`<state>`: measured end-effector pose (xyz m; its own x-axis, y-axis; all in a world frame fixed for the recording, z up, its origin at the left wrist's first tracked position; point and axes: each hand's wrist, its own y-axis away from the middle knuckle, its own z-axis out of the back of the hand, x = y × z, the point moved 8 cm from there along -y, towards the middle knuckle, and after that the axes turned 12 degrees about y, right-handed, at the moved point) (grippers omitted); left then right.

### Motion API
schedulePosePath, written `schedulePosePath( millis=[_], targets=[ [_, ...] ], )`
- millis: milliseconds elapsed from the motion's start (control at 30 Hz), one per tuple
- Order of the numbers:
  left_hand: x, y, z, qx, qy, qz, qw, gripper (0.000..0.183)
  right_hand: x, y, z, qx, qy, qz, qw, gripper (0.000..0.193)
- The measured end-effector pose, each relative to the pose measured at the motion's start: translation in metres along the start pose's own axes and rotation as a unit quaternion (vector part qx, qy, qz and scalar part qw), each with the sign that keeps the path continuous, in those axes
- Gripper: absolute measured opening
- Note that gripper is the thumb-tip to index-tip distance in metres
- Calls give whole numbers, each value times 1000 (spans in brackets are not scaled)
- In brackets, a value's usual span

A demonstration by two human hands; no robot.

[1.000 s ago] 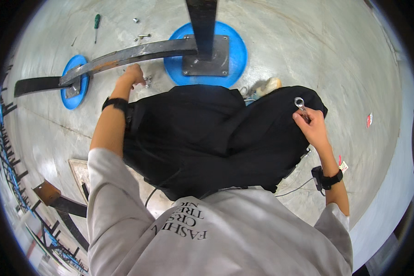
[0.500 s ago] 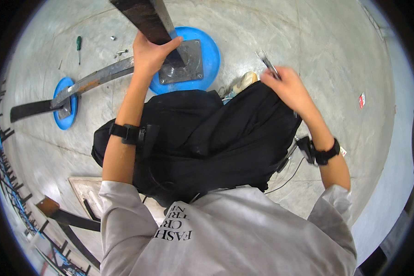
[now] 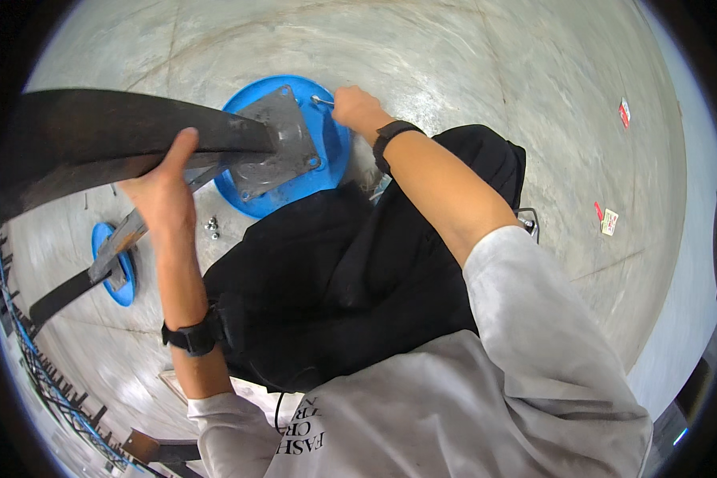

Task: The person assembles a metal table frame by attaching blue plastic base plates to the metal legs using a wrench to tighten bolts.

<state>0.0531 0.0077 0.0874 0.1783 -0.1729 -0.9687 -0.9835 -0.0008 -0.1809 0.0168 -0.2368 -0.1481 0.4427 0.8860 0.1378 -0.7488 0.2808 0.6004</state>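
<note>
A dark steel post (image 3: 111,143) rises toward me from a square grey base plate (image 3: 283,147) that sits on a round blue disc (image 3: 331,147). My left hand (image 3: 163,195) is wrapped around the post's lower side. My right hand (image 3: 357,107) reaches over the disc's far edge and grips a small metal wrench (image 3: 322,101), whose tip is at the plate's upper right corner. Black watches sit on both wrists.
Loose silver nuts (image 3: 212,228) lie on the concrete floor beside the disc. A second blue disc (image 3: 113,263) with a flat dark bar (image 3: 80,279) across it is at the left. My black-trousered legs fill the centre. Small red-and-white tags (image 3: 609,219) lie at the right.
My view has dropped closer to the post and disc. My right hand swung from the right side in to the base plate with the wrench. My left hand stays on the post.
</note>
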Motion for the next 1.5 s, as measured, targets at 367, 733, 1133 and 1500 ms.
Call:
schedulePosePath(
  millis=[367, 733, 1133, 1500],
  targets=[
    [-6, 4, 2, 9, 22, 34, 999, 41, -59, -50, 69, -127, 16, -16, 992, 27],
    [44, 12, -8, 28, -144, 118, 982, 16, -13, -57, 105, -53, -263, 60, 961, 37],
    [67, 12, -138, 86, -53, -78, 992, 63, -21, 156, 284, -210, -389, 259, 859, 45],
    [56, 20, -95, 137, -60, 19, 989, 66, -71, 165, 270, -229, -427, 233, 843, 57]
  ],
)
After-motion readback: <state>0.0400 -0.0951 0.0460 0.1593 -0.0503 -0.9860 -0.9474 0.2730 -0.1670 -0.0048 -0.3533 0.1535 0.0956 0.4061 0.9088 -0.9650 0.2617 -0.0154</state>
